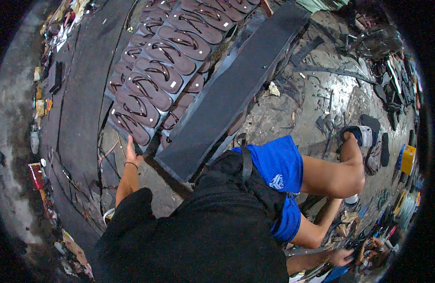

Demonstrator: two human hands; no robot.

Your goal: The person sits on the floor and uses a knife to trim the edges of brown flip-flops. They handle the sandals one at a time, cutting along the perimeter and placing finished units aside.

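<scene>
My left hand (132, 153), with a dark band at its wrist, is at the near end of rows of brown flip-flops (146, 92) with shiny dark straps. Its fingers are stretched toward the closest flip-flop (131, 123) and touch its edge or the grey sheet under it; some fingertips are hidden. Nothing shows in the palm. My right hand (341, 257) reaches out at the lower right, fingers extended and slightly blurred, beside a tangle of brown curved pieces (374, 250). I cannot tell whether it touches them.
A long dark board (234, 89) lies slanting beside the flip-flops, partly over more of them. Dark sheets (80, 94) extend along the left. Scraps and strips (316, 70) litter the floor to the right. A yellow box (408, 159) stands at the right rim, beyond my bent legs (333, 178).
</scene>
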